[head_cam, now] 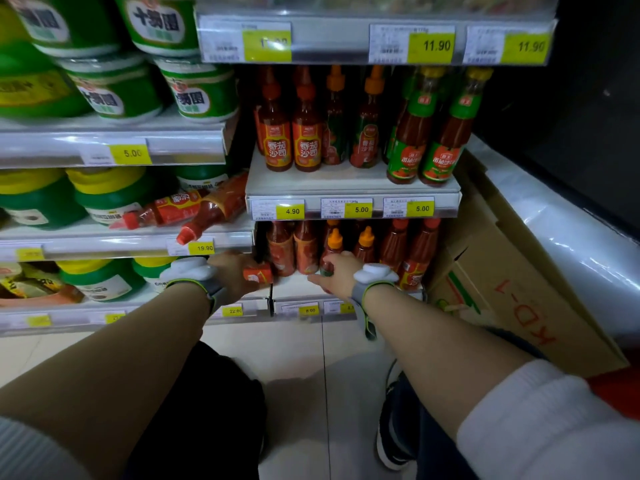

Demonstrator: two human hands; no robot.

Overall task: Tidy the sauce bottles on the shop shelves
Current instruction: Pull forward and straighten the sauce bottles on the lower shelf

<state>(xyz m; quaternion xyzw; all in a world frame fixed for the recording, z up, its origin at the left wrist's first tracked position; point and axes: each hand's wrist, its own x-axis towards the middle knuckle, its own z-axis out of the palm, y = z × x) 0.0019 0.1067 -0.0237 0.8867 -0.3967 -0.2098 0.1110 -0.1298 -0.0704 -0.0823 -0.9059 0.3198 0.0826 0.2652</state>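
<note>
The left hand (235,271), at about 7 o'clock from the frame's centre, grips a small red sauce bottle (258,274) whose long axis lies nearly level, its free end pointing toward 3 o'clock at the lower shelf (294,289). The right hand (337,273), at about 5 o'clock, has its fingers curled round the base of an orange-capped bottle (333,252) that stands upright, cap toward 12 o'clock, in the lower shelf's front row. Both wrists carry a white pod on a grey strap.

On the left shelf (114,242), toward 9 o'clock, 2 fallen bottles (194,211) lie on their sides, long axes slanting, red caps pointing toward 7 o'clock; the nearer cap overhangs the shelf edge above a yellow price tag (201,248) reading 19.90. Behind them stand green tubs (110,199) with yellow lids.

On the middle shelf (353,187), toward 12 o'clock, upright ketchup bottles (292,133) stand in rows. A cardboard box (519,292) leans at 3 o'clock.
</note>
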